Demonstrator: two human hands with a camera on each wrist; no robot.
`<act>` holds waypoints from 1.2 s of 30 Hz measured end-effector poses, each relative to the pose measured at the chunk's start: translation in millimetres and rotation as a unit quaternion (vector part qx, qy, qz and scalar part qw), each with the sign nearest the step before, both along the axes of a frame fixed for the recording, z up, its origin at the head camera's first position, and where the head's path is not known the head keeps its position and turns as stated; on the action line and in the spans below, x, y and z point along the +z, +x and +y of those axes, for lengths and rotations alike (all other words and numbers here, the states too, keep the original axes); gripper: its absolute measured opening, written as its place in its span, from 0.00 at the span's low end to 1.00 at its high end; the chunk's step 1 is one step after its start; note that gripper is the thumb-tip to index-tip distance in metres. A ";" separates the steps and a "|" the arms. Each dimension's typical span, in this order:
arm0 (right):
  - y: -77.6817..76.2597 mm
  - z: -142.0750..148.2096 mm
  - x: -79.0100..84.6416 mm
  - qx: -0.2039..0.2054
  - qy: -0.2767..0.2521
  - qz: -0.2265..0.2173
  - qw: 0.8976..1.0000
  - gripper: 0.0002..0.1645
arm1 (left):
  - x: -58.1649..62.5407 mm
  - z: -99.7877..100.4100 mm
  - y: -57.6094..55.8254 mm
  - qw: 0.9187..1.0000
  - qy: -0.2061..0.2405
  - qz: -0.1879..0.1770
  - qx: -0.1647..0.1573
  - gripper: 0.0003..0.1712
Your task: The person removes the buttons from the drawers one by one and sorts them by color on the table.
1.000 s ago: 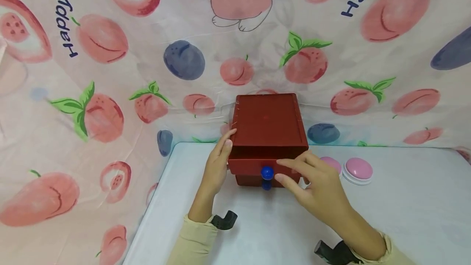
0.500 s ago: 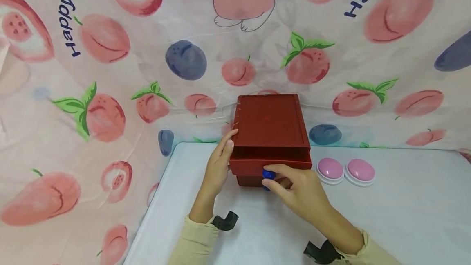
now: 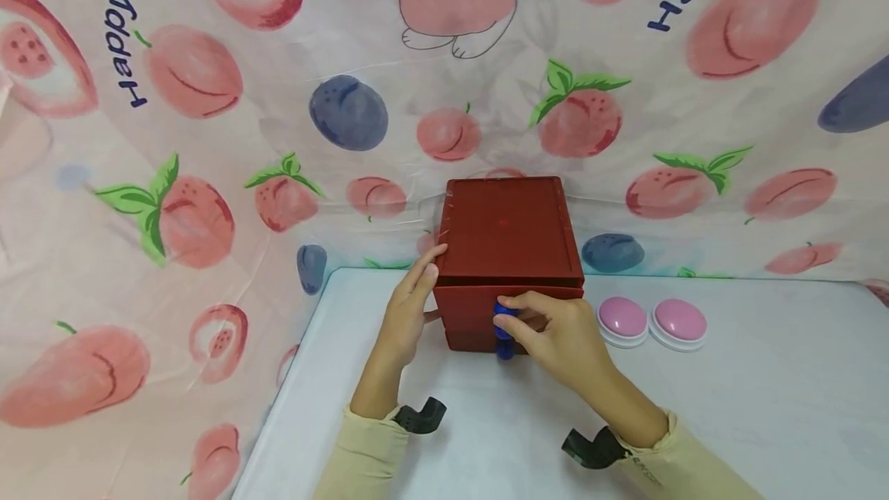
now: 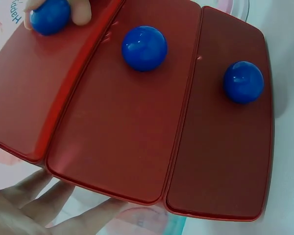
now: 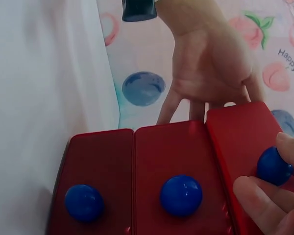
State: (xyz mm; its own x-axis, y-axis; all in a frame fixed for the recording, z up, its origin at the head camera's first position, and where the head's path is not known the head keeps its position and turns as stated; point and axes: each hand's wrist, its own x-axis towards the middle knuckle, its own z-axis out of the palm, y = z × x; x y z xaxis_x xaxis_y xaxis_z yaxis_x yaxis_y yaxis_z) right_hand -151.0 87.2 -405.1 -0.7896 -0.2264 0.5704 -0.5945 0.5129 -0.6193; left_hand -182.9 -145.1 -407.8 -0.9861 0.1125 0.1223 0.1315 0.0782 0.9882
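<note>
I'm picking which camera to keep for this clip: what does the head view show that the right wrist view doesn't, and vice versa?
Head only: the red cabinet's top panel and the two pink-topped discs beside it.

Right wrist only: the palm side of the left hand, and the lower two blue knobs face on and clearly apart.

Both: the left hand against the cabinet's side, the right hand pinching the top blue knob, the white table and the fruit-print fabric.

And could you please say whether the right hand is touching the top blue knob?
Touching: in the right wrist view, the right hand pinches the top knob between thumb and fingers.
</note>
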 end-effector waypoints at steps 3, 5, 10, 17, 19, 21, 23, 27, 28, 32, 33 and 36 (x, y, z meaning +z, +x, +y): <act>-3.6 -0.6 0.4 -0.005 -0.001 -0.013 1.000 0.16 | 0.3 0.0 0.0 1.000 0.002 0.000 -0.002 0.26; -5.7 -0.3 0.5 -0.007 -0.005 -0.019 1.000 0.16 | 0.2 0.4 -0.4 1.000 0.003 0.000 -0.005 0.26; -9.9 0.2 1.2 -0.009 -0.011 -0.027 1.000 0.17 | 0.3 0.7 -1.2 1.000 0.004 0.001 -0.003 0.26; -13.6 -2.9 3.2 0.002 -0.027 -0.056 0.998 0.18 | -1.1 -0.5 -2.0 1.000 0.013 0.006 0.001 0.26; -13.9 -2.7 2.5 0.005 -0.034 -0.067 0.997 0.18 | -1.7 -0.4 -1.8 1.000 0.014 0.006 0.000 0.26; -13.8 -2.1 1.6 0.005 -0.041 -0.074 0.996 0.18 | -2.3 0.0 -2.0 1.000 0.014 0.005 -0.002 0.26; -13.6 -1.4 0.5 0.004 -0.048 -0.077 0.996 0.18 | -2.4 0.5 -2.3 1.000 0.013 0.005 -0.004 0.26; -13.2 -1.4 -0.4 0.003 -0.058 -0.077 0.995 0.19 | -1.4 1.5 -2.6 1.000 0.011 0.009 -0.001 0.26; -13.1 -1.4 -0.4 0.003 -0.059 -0.077 0.995 0.19 | -1.1 1.6 -2.4 1.000 0.011 0.010 0.000 0.26; -12.3 -0.7 0.3 0.006 -0.051 -0.083 0.995 0.19 | -1.5 1.7 -2.4 1.000 0.011 0.011 0.002 0.26; -12.1 0.1 0.3 0.007 -0.042 -0.083 0.996 0.19 | -1.9 1.7 -2.3 1.000 0.012 0.011 0.001 0.26; -10.9 4.4 -0.7 0.015 -0.007 -0.072 0.997 0.21 | -2.9 2.1 -2.4 1.000 0.012 0.010 -0.001 0.26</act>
State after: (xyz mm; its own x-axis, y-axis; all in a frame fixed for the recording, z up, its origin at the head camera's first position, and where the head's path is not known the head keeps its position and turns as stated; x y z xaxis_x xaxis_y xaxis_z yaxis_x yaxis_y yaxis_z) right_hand -161.9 91.7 -405.8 -0.8561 -0.2441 0.4555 -0.5145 0.4860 -0.7065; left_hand -185.3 -143.0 -410.8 -0.9832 0.1109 0.1448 0.1514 0.0535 0.9870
